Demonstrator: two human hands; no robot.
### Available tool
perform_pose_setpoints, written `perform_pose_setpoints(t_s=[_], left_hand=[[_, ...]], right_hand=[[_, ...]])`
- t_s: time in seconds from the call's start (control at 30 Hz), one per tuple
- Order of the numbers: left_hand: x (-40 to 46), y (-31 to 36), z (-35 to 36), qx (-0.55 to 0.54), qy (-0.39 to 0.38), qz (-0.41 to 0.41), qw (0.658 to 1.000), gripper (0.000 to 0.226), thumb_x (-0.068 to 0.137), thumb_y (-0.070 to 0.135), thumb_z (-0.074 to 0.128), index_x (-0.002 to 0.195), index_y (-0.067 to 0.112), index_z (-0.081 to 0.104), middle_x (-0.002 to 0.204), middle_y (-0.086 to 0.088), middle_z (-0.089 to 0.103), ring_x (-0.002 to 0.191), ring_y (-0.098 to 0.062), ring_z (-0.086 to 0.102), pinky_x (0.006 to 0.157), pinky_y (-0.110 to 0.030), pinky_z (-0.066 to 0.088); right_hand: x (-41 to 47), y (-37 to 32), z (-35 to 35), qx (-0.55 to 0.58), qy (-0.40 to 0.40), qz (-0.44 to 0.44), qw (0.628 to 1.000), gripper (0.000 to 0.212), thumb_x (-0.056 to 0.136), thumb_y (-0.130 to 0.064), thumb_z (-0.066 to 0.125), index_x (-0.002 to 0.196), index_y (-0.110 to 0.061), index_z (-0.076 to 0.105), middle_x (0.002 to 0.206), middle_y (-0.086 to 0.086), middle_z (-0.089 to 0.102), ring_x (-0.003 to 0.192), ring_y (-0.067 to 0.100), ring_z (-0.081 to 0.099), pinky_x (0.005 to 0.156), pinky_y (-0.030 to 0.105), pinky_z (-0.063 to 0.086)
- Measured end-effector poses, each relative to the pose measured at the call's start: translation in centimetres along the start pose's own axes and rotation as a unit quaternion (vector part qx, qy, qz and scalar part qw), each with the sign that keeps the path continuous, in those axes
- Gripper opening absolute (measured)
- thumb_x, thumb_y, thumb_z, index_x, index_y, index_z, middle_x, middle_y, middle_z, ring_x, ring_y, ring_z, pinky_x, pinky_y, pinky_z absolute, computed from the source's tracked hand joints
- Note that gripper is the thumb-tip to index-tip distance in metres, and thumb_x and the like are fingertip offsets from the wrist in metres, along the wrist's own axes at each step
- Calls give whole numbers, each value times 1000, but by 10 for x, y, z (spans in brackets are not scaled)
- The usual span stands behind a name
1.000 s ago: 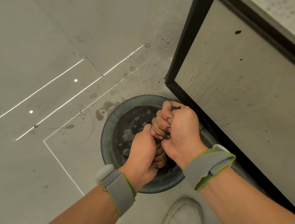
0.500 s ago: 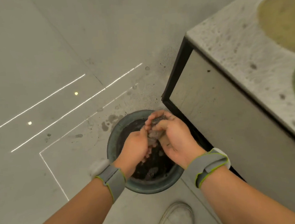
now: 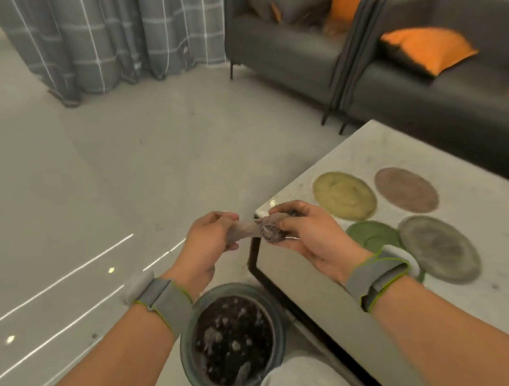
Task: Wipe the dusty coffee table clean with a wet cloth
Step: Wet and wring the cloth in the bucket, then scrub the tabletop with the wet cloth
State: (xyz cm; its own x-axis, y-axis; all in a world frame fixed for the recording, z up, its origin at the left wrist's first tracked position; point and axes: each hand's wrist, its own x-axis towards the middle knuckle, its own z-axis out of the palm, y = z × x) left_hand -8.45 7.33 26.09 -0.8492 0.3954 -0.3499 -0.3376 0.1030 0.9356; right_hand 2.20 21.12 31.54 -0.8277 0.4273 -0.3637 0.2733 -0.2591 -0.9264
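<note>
Raised off the basin [image 3: 228,341], cloth [image 3: 254,228] spans left hand [image 3: 205,245] and right hand [image 3: 308,234].

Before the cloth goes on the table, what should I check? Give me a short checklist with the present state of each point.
1. Cloth gripped by both the left hand and the right hand: ok.
2. Cloth spread open for wiping: not ok, it is bunched and twisted.
3. Cloth wet enough: cannot tell.
4. Cloth clear of the basin of dirty water: ok, it is held above.
5. Coffee table free for wiping: not ok, four round mats lie on it.
</note>
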Motion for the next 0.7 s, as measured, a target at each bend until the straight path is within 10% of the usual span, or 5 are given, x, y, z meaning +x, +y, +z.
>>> perform_pose_setpoints(t_s=[0.37, 0.7], left_hand=[[-120, 74, 222, 80, -221, 88, 968, 13, 87, 3, 60, 92, 14, 66, 88, -4, 63, 75, -17, 61, 67, -33, 55], [-277, 1, 434, 201, -363, 107, 903, 34, 81, -2, 65, 113, 10, 63, 98, -7, 67, 80, -20, 66, 73, -28, 54]], right_hand=[[-150, -51, -217, 74, 198, -46, 976, 23, 94, 5, 51, 116, 5, 56, 111, 26, 65, 93, 35, 68, 67, 40, 62], [-336, 39, -423, 117, 342, -76, 929, 14, 93, -5, 59, 104, 1, 63, 107, 23, 68, 91, 34, 71, 78, 40, 60]])
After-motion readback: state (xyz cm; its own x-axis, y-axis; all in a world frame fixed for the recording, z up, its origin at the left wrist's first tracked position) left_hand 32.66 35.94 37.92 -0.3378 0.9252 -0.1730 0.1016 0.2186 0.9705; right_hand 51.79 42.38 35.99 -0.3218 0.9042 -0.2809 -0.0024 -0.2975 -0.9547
